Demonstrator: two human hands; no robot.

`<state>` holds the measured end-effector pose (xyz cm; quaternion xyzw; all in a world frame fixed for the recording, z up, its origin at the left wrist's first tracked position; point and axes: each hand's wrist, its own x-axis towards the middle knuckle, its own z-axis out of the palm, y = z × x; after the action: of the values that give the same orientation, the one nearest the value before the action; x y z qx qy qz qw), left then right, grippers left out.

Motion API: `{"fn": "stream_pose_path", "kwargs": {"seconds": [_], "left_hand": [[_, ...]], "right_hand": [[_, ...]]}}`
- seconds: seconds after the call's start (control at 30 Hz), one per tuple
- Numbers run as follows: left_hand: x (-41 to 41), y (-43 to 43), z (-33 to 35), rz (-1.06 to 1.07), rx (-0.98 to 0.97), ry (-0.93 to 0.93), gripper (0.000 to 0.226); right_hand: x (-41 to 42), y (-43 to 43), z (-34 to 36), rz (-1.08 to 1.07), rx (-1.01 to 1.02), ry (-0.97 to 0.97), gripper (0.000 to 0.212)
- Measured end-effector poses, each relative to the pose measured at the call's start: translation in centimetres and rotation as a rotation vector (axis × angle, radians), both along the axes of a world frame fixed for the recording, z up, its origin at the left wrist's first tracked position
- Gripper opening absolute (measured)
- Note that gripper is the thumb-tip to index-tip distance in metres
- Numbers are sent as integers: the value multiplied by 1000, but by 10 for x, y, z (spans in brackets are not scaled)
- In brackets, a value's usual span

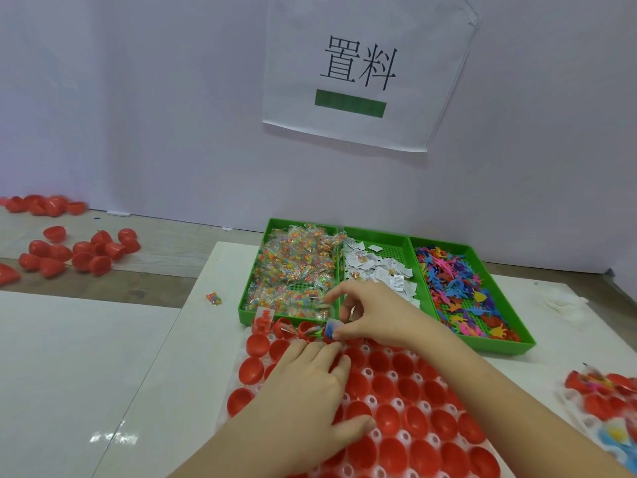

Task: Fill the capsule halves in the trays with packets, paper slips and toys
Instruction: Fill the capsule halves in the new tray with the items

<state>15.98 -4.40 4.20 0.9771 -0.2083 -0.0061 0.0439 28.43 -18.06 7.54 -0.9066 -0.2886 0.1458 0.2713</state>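
Head camera, nearest first: the left hand [306, 384] lies flat on the white tray [400, 404] of red capsule halves [410, 388], its fingers straight and close together, resting on the tray's left part. Just beyond it, the right hand [374, 315] pinches a blue-and-white piece [331, 330] between thumb and curled fingers, above the tray's far row, where a couple of halves hold contents. Whether the piece is a toy or a slip cannot be told. At the right edge, a second tray [584, 422] carries filled halves. Farther on, three green bins [250, 284] stand side by side, with packets [296, 270] on the left, paper slips [375, 270] in the middle and toys [458, 288] on the right. A stray packet [213, 298] lies on the table [155, 357] left of them. Loose halves [82, 253] lie scattered far left, and a paper sign [358, 70] hangs on the wall.
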Motion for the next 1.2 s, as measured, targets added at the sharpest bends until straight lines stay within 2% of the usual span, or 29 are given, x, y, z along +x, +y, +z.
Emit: {"fn": "stream_pose_path", "kwargs": {"seconds": [0.1, 0.2, 0.27, 0.33, 0.37, 0.43, 0.5, 0.57, 0.67, 0.73, 0.87, 1.07, 1.2], "left_hand": [[0, 1, 3, -7, -24, -2, 93], [2, 0, 6, 14, -72, 49, 86], [3, 2, 12, 5, -106, 54, 81], [2, 5, 17, -26, -171, 22, 68], [2, 6, 19, -72, -124, -38, 59], [0, 4, 33, -33, -124, 0, 52], [4, 1, 45, -36, -156, 8, 51], [23, -4, 43, -79, -266, -11, 54], [66, -15, 52, -53, -393, -47, 42], [93, -24, 58, -22, -421, 18, 34], [130, -44, 45, -3, -323, 132, 33], [146, -66, 17, 4, -224, 188, 35], [157, -70, 8, 69, -233, 200, 36]], "right_hand": [[1, -9, 4, -27, 47, 6, 54], [7, -32, 11, -106, 158, 6, 48], [14, -55, 14, -249, 277, -33, 39], [21, -82, 8, -437, 317, -171, 33], [24, -95, 2, -544, 276, -250, 31], [29, -118, -14, -710, 18, -341, 34], [29, -133, -31, -732, -306, -280, 40], [28, -142, -39, -717, -393, -198, 38], [30, -147, -38, -730, -235, -173, 30], [30, -144, -38, -757, -179, -160, 21], [22, -142, -51, -825, 9, -238, 15], [6, -135, -70, -857, 399, -578, 12], [6, -137, -62, -950, 710, -519, 16]]}}
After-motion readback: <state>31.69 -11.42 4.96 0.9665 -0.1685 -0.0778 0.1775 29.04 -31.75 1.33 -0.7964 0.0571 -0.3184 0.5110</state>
